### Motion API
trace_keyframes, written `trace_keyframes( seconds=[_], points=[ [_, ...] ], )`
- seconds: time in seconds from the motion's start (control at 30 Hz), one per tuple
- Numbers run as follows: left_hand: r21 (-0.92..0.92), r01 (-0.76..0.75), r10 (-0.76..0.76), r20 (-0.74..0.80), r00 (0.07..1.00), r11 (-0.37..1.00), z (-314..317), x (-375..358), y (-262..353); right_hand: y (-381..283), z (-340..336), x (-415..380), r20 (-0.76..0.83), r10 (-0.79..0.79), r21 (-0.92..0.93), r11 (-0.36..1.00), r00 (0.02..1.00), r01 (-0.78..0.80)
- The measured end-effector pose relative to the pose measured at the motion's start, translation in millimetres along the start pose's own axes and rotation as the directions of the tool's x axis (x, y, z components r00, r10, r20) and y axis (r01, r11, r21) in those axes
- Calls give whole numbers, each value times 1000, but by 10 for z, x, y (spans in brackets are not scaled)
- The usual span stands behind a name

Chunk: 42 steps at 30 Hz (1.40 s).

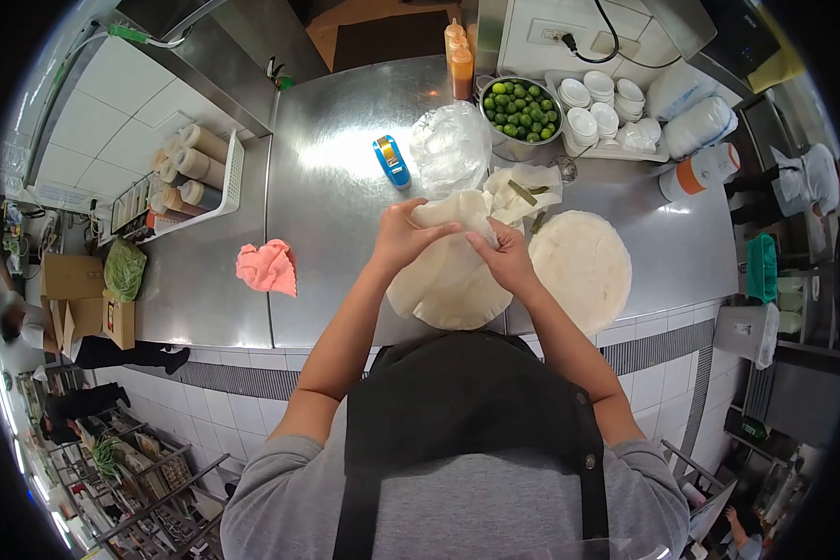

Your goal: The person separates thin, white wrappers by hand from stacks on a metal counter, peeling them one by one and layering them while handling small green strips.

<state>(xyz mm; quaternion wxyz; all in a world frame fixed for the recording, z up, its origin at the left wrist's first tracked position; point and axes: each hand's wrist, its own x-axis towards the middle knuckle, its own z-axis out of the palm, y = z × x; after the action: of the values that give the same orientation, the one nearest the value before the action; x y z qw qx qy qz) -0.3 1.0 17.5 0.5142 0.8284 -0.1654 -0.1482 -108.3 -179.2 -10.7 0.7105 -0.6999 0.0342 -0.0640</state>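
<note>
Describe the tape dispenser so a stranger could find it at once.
Start at the steel counter, then go to the metal bowl of green limes near its back edge. Left of the bowl, past a crumpled clear plastic bag, stands the tape dispenser: small and bright blue, the only blue thing there.

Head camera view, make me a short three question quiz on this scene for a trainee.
1. True or false: both hands, left hand and right hand, grip the folded wrapper.
2. What fills the metal bowl? A) limes B) eggs C) rice
3. What colour is the cloth on the steel counter?

Key: 1 true; 2 A, limes; 3 pink.
</note>
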Motion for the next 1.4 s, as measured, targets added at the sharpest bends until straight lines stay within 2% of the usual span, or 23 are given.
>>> trace_keyframes(
  seconds=[0.07, 0.13, 0.17, 0.2, 0.23, 0.3, 0.4, 0.47, 0.53, 0.57, 0.67, 0.73, 0.83, 0.9, 0.97, 1.03, 1.07, 1.13, 1.2, 1.23, 1.27, 1.33, 1.4],
  points=[
    [-10, -13, 13, 68, 998, 1000, -23, 31, 54, -56, -55, -34, -31, 16, 40, 999, 999, -15],
    [-209, -81, 64, -86, 994, 975, -82, 61, 50, -42, -158, -99, -64, 34, 81, 996, 997, -29],
    [-316, 6, -50, -129, 990, 949, -154, 80, 48, 19, -225, -139, -173, 119, 242, 967, 978, -75],
    [-316, 4, -47, -128, 991, 949, -192, 88, 28, 78, -276, -180, -264, 217, 400, 911, 940, -98],
    [-360, -18, -43, -163, 986, 933, -218, 91, 3, 127, -298, -232, -318, 250, 425, 900, 915, -98],
    [-402, -40, -44, -198, 979, 915, -207, 51, 9, 166, -292, -371, -313, 272, 431, 894, 910, -119],
    [-365, -13, -20, -87, 996, 931, -91, -101, 133, 7, -239, -489, -277, 272, 467, 876, 922, -118],
    [-259, -148, 160, 26, 987, 954, -41, -194, 241, -107, -279, -508, -249, 248, 496, 863, 936, -97],
    [-246, -109, 137, 99, 986, 963, -32, -242, 320, -148, -429, -441, -17, 166, 496, 857, 986, -135],
    [-213, -178, 206, 118, 971, 961, -32, -262, 359, -181, -465, -394, -22, 165, 498, 857, 986, -132],
    [-163, -282, 308, 159, 938, 945, -38, -286, 424, -270, -536, -196, 21, 186, 374, 910, 982, -180],
    [-145, -317, 340, 180, 923, 937, -57, -297, 437, -282, -492, -83, -1, 113, -148, 983, 994, -111],
    [-152, -338, 356, 109, 928, 929, -153, -296, 417, -391, -372, -69, -81, 91, -5, 996, 993, -91],
    [-414, -43, -15, -135, 991, 909, -228, -290, 335, -452, -420, -74, -130, 140, -14, 990, 982, -143],
    [-540, -14, -101, -183, 978, 842, -240, -281, 175, -424, -414, -70, -177, 193, -20, 980, 965, -199],
    [-655, 2, -188, -213, 959, 755, -233, -282, 18, -323, -359, -46, -226, 156, 82, 987, 962, -141],
    [-650, 62, -194, -134, 972, 757, -228, -305, -58, -283, -351, -36, -226, 157, 83, 986, 961, -141],
    [-639, 123, -200, -48, 979, 759, -249, -334, -168, -283, -323, -14, -103, -98, -88, 992, 990, 89],
    [-431, 36, 32, 151, 988, 901, -304, -343, -194, -330, -282, -13, -54, -86, -81, 993, 995, 82],
    [-350, 65, 1, 183, 983, 935, -317, -343, -164, -372, -252, -5, 3, -75, -74, 994, 997, 75],
    [-349, 66, -1, 181, 984, 935, -320, -339, -130, -403, -210, 6, 6, -75, -73, 995, 997, 75],
    [77, -154, 141, 156, 978, 985, -288, -318, 38, -456, -121, 35, 125, -35, -76, 996, 992, 45],
    [79, -189, 177, 134, 975, 979, -190, -279, 191, -497, -96, 55, 161, -2, -90, 996, 987, 16]
  ],
)
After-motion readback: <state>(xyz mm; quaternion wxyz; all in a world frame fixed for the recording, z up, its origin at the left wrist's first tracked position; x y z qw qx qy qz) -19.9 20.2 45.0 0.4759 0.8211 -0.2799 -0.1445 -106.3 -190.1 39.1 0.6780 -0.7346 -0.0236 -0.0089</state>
